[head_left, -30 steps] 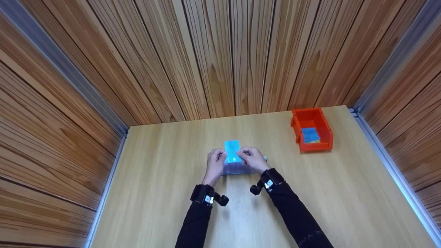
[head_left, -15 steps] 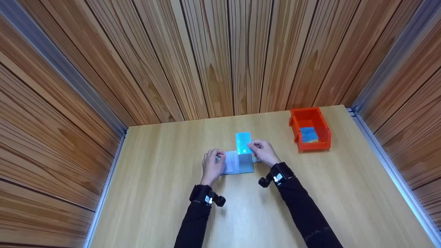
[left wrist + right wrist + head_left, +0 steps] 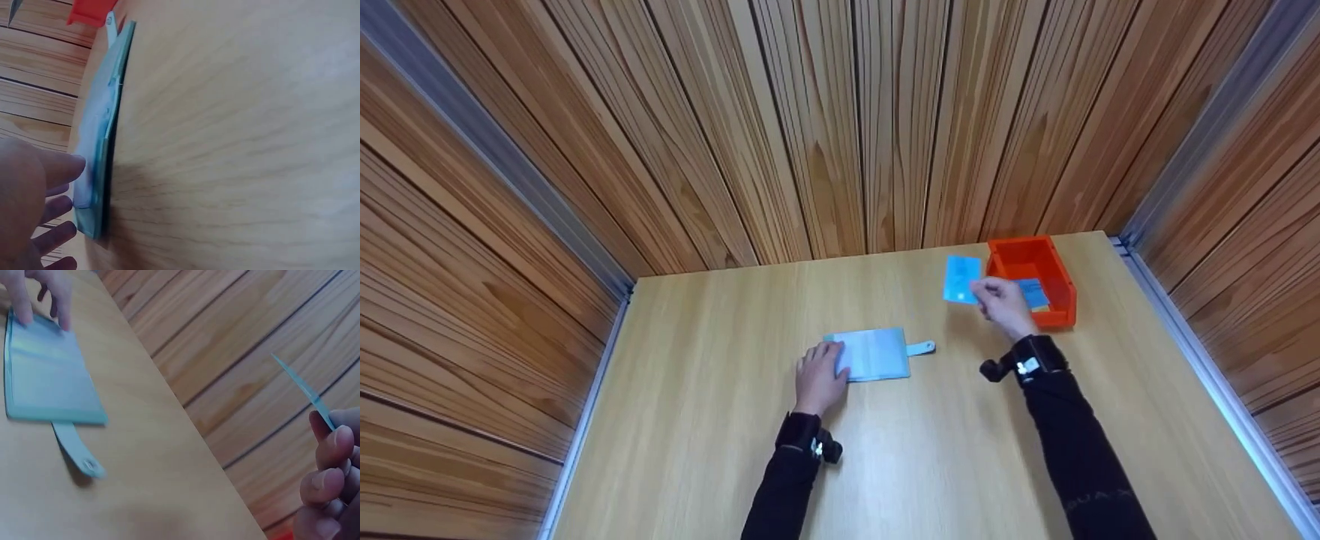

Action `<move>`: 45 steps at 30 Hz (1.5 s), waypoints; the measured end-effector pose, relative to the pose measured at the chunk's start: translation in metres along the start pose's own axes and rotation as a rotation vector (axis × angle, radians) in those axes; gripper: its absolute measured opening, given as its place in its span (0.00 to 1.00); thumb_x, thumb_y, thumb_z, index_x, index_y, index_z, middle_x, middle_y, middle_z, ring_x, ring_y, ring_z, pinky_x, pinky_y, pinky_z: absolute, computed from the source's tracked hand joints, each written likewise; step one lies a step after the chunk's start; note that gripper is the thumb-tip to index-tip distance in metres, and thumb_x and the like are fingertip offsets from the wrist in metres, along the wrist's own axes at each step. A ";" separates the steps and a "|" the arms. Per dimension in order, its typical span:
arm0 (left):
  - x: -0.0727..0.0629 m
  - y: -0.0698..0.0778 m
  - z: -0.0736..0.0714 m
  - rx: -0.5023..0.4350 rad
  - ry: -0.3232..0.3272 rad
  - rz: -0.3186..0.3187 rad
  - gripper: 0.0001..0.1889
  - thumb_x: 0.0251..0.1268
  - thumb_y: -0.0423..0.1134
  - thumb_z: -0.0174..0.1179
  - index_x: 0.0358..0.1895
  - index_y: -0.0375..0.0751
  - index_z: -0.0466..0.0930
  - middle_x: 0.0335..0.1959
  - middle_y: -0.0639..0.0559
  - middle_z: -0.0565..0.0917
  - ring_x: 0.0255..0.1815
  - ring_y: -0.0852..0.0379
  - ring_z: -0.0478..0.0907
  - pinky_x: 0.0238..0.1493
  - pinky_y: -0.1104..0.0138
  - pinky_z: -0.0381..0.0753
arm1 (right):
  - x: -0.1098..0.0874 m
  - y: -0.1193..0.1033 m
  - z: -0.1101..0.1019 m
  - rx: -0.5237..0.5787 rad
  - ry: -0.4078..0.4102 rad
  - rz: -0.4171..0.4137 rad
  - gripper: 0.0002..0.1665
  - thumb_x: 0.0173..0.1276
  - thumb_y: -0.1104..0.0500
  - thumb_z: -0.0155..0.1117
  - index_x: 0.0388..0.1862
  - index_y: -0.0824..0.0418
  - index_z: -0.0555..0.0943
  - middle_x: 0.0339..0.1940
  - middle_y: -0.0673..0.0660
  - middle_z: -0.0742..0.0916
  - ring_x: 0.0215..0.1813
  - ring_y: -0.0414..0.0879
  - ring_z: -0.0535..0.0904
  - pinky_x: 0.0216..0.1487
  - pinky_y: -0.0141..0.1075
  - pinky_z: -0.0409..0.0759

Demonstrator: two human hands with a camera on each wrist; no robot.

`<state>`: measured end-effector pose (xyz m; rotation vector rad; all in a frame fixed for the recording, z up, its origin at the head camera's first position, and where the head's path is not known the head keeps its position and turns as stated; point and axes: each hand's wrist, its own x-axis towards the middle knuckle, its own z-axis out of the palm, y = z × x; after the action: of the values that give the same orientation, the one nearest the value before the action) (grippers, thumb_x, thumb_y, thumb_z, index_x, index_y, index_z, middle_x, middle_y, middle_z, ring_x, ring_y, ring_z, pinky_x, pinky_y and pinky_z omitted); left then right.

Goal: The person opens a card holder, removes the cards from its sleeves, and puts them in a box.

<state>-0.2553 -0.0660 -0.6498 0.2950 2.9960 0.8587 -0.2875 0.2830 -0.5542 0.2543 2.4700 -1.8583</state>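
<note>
A light-blue card holder (image 3: 877, 354) with clear sleeves lies opened flat on the table, its snap strap (image 3: 921, 348) pointing right. My left hand (image 3: 819, 377) is at the holder's left end, fingers loosely spread; the right wrist view shows the fingertips (image 3: 65, 322) at the sleeve's far end. Up and to the right, my right hand (image 3: 1005, 304) pinches a bright blue card (image 3: 961, 279) by its edge, above the table. In the right wrist view the card (image 3: 304, 389) appears nearly edge-on between thumb and fingers.
Just right of the held card stands an orange-red open bin (image 3: 1061, 296) with blue cards (image 3: 1034, 293) inside, partly hidden by my right hand. The wooden table (image 3: 720, 420) meets plank walls (image 3: 840, 150) at its back and metal-framed walls at both sides.
My right hand has drawn the blue card up from the holder and carried it right, towards the bin. My left hand has lowered onto the holder's left end, its fingers spreading.
</note>
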 end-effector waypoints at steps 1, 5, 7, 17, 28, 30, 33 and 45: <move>0.000 0.000 0.001 0.010 -0.005 -0.001 0.26 0.72 0.42 0.64 0.71 0.42 0.76 0.68 0.44 0.77 0.71 0.42 0.71 0.69 0.48 0.67 | 0.000 0.000 -0.007 -0.012 0.010 0.004 0.23 0.81 0.45 0.56 0.50 0.65 0.80 0.28 0.48 0.77 0.33 0.45 0.74 0.36 0.30 0.75; -0.001 0.000 0.001 0.027 -0.019 -0.015 0.26 0.73 0.43 0.64 0.72 0.43 0.75 0.70 0.45 0.76 0.73 0.43 0.70 0.71 0.48 0.66 | 0.002 0.001 -0.034 -0.014 0.079 0.022 0.23 0.81 0.44 0.57 0.52 0.65 0.80 0.28 0.49 0.79 0.31 0.43 0.75 0.34 0.30 0.76; -0.002 0.001 0.000 0.035 -0.028 -0.027 0.26 0.74 0.44 0.63 0.73 0.44 0.74 0.71 0.46 0.75 0.74 0.44 0.69 0.72 0.49 0.66 | 0.003 0.004 -0.047 -0.009 0.110 0.035 0.23 0.81 0.45 0.57 0.52 0.66 0.80 0.28 0.49 0.79 0.31 0.41 0.76 0.34 0.30 0.76; -0.003 -0.002 0.004 0.037 -0.021 -0.011 0.26 0.75 0.44 0.62 0.72 0.45 0.75 0.72 0.46 0.76 0.73 0.44 0.70 0.69 0.49 0.67 | 0.003 0.039 -0.088 -0.115 0.203 0.173 0.26 0.83 0.42 0.50 0.51 0.64 0.78 0.28 0.44 0.81 0.31 0.41 0.74 0.37 0.33 0.73; -0.004 -0.002 0.005 0.041 -0.035 -0.016 0.26 0.76 0.45 0.60 0.74 0.46 0.73 0.72 0.46 0.75 0.75 0.44 0.68 0.72 0.48 0.66 | 0.004 0.070 -0.090 -0.184 0.254 0.290 0.27 0.85 0.46 0.47 0.52 0.68 0.82 0.20 0.41 0.82 0.27 0.40 0.76 0.36 0.34 0.71; -0.004 -0.002 0.004 0.036 -0.039 -0.016 0.26 0.76 0.46 0.60 0.74 0.46 0.73 0.72 0.46 0.75 0.75 0.44 0.68 0.72 0.48 0.65 | 0.006 0.071 -0.090 -0.178 0.243 0.298 0.27 0.85 0.48 0.47 0.53 0.69 0.82 0.19 0.39 0.83 0.26 0.39 0.77 0.33 0.33 0.72; -0.003 -0.002 0.004 0.030 -0.044 -0.016 0.26 0.76 0.46 0.60 0.74 0.45 0.74 0.72 0.47 0.75 0.75 0.44 0.68 0.72 0.47 0.65 | 0.009 0.074 -0.090 -0.176 0.214 0.325 0.26 0.84 0.50 0.46 0.56 0.70 0.82 0.19 0.40 0.84 0.26 0.40 0.78 0.31 0.32 0.71; -0.003 -0.003 0.003 0.043 -0.042 -0.013 0.26 0.76 0.45 0.60 0.74 0.45 0.73 0.72 0.47 0.75 0.75 0.44 0.68 0.72 0.47 0.65 | 0.018 0.077 -0.082 -0.144 0.189 0.401 0.27 0.83 0.50 0.50 0.63 0.71 0.80 0.19 0.38 0.86 0.27 0.44 0.78 0.30 0.34 0.72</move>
<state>-0.2523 -0.0673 -0.6536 0.2905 2.9775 0.7772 -0.2876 0.3838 -0.6070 0.8801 2.4163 -1.5476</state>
